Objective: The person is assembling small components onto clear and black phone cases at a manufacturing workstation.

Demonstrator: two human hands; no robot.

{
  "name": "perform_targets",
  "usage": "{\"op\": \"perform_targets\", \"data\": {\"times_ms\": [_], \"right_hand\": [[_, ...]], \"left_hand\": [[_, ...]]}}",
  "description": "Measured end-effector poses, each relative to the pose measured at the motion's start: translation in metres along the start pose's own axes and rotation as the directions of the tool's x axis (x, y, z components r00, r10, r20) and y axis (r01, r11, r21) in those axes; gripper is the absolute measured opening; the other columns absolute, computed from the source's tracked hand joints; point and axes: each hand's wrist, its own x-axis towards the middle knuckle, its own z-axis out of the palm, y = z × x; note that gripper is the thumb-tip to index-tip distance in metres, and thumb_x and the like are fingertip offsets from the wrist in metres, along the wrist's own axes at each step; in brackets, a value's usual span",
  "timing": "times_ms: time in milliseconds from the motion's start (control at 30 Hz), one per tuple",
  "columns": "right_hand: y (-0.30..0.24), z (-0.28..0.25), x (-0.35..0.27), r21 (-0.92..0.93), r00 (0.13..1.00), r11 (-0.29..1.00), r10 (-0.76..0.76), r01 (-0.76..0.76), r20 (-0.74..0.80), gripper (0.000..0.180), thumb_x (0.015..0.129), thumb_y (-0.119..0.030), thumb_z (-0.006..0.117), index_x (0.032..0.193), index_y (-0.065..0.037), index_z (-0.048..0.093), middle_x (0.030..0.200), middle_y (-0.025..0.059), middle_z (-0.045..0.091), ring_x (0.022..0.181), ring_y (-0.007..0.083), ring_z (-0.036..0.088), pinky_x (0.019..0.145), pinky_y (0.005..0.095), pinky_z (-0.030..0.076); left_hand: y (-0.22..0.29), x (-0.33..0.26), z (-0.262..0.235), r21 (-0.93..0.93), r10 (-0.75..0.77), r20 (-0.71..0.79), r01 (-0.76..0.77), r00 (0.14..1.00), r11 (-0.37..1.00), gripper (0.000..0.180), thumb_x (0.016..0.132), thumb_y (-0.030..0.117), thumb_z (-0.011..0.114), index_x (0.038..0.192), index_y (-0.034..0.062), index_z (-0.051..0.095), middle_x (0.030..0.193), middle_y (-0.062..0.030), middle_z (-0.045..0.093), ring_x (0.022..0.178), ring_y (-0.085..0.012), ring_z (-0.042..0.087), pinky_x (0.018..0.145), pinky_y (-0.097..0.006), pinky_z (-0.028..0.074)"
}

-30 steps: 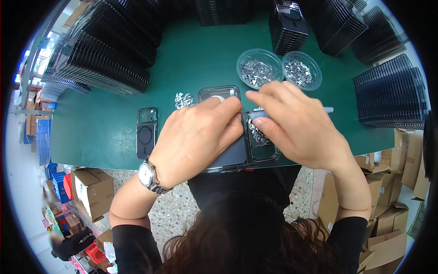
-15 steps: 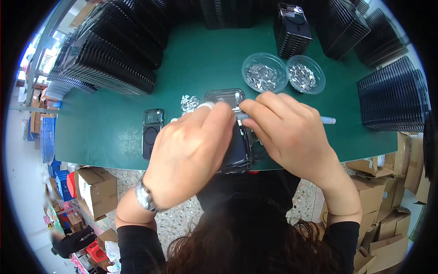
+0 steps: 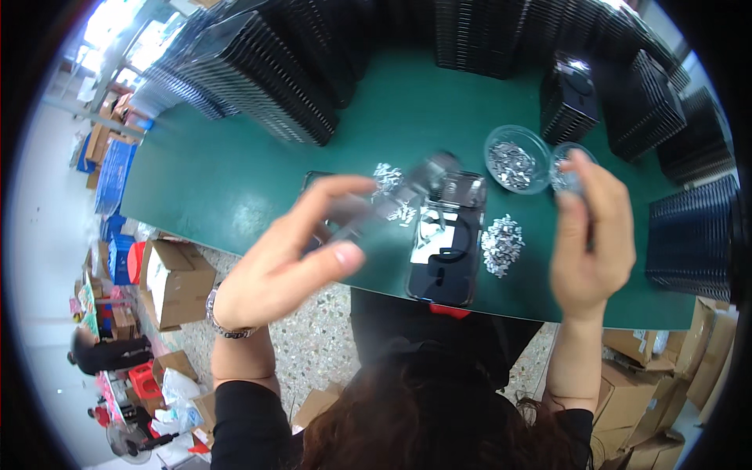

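Note:
My left hand (image 3: 286,254) grips a phone case (image 3: 392,196), translucent, dark-edged and blurred by motion, between thumb and fingers. It is tilted above the table, its far end up and to the right. Under that end lies a glossy black phone case (image 3: 442,270) with a dark ring. Another dark case (image 3: 313,178) is mostly hidden behind my left hand. My right hand (image 3: 591,235) is raised at the right, fingers curled in front of a clear bowl (image 3: 565,149) of small silvery pieces. Something pale bluish shows between thumb and forefinger; blur hides what it is.
Silvery pieces lie in a pile (image 3: 501,245) right of the black case, with more loose pieces (image 3: 387,177) to its left. A second clear bowl (image 3: 517,131) holds silvery pieces. Tall stacks of black cases (image 3: 258,78) line the green table (image 3: 423,102). Cardboard boxes (image 3: 176,274) stand on the floor.
My hands have parted from close together over the case. The left has lifted a case leftward; the right has moved right. The pen-like blue-white stick no longer shows plainly. The view has shifted.

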Motion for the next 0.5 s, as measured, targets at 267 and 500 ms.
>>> {"op": "perform_targets", "data": {"times_ms": [267, 500], "right_hand": [[0.026, -0.004, -0.069, 0.036, 0.933, 0.936, 0.344, -0.35, 0.106, 0.026, 0.1, 0.003, 0.066, 0.125, 0.003, 0.072, 0.106, 0.0139, 0.072, 0.088, 0.0171, 0.069, 0.075, 0.0265, 0.053], [0.027, -0.001, -0.119, -0.063, 0.814, 0.838, 0.541, -0.541, 0.213, 0.022, 0.101, -0.004, 0.067, 0.121, 0.003, 0.071, 0.106, 0.016, 0.071, 0.087, 0.0277, 0.071, 0.075, 0.0343, 0.055]], "left_hand": [[-0.146, 0.011, 0.003, 0.574, 0.089, -0.643, 0.402, 0.761, 0.713, 0.075, 0.09, 0.04, 0.079, 0.15, 0.0062, 0.05, 0.123, -0.0276, 0.063, 0.109, -0.0447, 0.064, 0.093, -0.05, 0.054], [-0.186, 0.024, 0.016, 0.638, 0.051, -0.677, 0.551, 0.734, 0.538, 0.085, 0.089, 0.045, 0.078, 0.157, 0.0085, 0.044, 0.132, -0.0242, 0.061, 0.121, -0.0414, 0.061, 0.093, -0.051, 0.055]]}}
